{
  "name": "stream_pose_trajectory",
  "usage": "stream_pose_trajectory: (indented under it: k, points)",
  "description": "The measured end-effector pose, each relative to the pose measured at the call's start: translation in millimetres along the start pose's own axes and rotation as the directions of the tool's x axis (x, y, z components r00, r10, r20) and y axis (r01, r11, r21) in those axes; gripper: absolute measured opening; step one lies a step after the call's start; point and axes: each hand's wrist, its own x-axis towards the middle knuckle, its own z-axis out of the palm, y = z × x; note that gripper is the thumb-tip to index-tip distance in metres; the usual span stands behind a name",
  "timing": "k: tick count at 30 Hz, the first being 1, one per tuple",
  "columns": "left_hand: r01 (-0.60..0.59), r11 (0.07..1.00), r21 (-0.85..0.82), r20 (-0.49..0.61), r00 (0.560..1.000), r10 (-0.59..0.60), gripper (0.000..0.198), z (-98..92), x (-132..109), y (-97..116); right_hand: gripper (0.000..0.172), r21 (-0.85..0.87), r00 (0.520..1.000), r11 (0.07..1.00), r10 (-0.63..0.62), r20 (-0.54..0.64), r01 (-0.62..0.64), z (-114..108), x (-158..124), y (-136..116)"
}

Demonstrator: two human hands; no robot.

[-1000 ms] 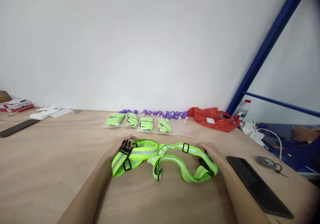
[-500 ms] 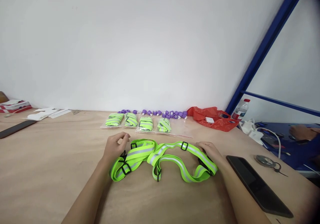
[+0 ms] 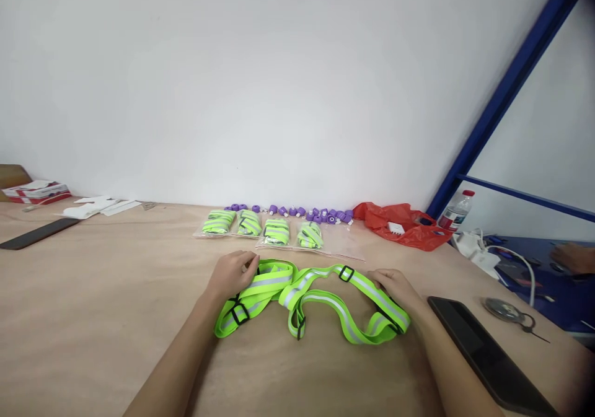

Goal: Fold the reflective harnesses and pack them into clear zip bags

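Note:
A neon green reflective strap harness (image 3: pixel 341 308) with black buckles lies loosely looped on the brown table (image 3: pixel 116 293). My left hand (image 3: pixel 233 274) is closed at the harness's upper left end, its fingers curled on the strap beside a black buckle. At the upper right part of the harness, my right hand (image 3: pixel 393 284) has its fingers bent together against the strap. Behind the harness, several clear bags hold folded green straps, such as the leftmost one (image 3: pixel 218 222). An unfilled part of a clear bag (image 3: pixel 344 246) lies at the right of this row.
Purple rolls (image 3: pixel 331 219) line the wall. A red plastic bag (image 3: pixel 395 219), a bottle (image 3: pixel 458 211), a phone (image 3: pixel 483 349) and a round key-ring item (image 3: pixel 503 310) are at the right. White papers (image 3: pixel 100 206) lie left. Another person's hand (image 3: pixel 574 257) shows at far right.
My left hand has moved right and onto the strap, now covering the upper left buckle. My right hand stays at the strap. The whole view has shifted slightly.

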Motion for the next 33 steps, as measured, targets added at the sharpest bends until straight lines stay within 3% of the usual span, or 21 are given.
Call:
stream_pose_trajectory:
  k: [8,10,12,14,16,19,22,28,33]
  points:
    - [-0.011,0.998,-0.063,0.000,1.000,0.011,0.031,4.1,-1,-2,0.043,-0.128,0.999,0.991,-0.041,0.002,0.041,-3,-4,-5]
    - [-0.013,0.997,-0.072,0.000,1.000,0.013,0.030,4.8,-1,-2,0.043,-0.253,0.986,0.959,-0.151,-0.067,0.130,-1,-6,-14]
    - [-0.021,0.998,-0.067,0.008,1.000,0.022,0.029,5.2,-2,-2,0.039,-0.368,0.939,0.892,-0.322,-0.116,0.261,8,-9,-27]
    - [-0.034,0.998,-0.061,0.018,0.999,0.035,0.029,5.5,-2,-1,0.032,-0.397,0.881,0.823,-0.468,-0.072,0.405,26,-14,-41]
    - [-0.044,0.996,-0.077,0.025,0.999,0.047,0.027,5.5,-2,2,0.029,-0.378,0.846,0.775,-0.532,0.044,0.507,48,-22,-55]
    - [-0.046,0.990,-0.132,0.031,0.998,0.051,0.027,4.9,-3,8,0.032,-0.353,0.830,0.752,-0.497,0.252,0.557,79,-33,-68]
    - [-0.025,0.984,-0.177,0.048,0.998,0.034,0.030,2.0,-3,12,0.039,-0.357,0.836,0.768,-0.412,0.362,0.532,91,-40,-73]
    - [0.040,0.976,-0.215,0.210,0.978,0.006,0.035,-8.4,-2,21,0.038,-0.357,0.842,0.794,-0.329,0.428,0.492,81,-37,-68]
    - [0.024,0.976,-0.218,0.262,0.964,0.035,0.030,-4.7,-1,26,0.034,-0.290,0.837,0.810,-0.387,0.388,0.509,78,-29,-51]
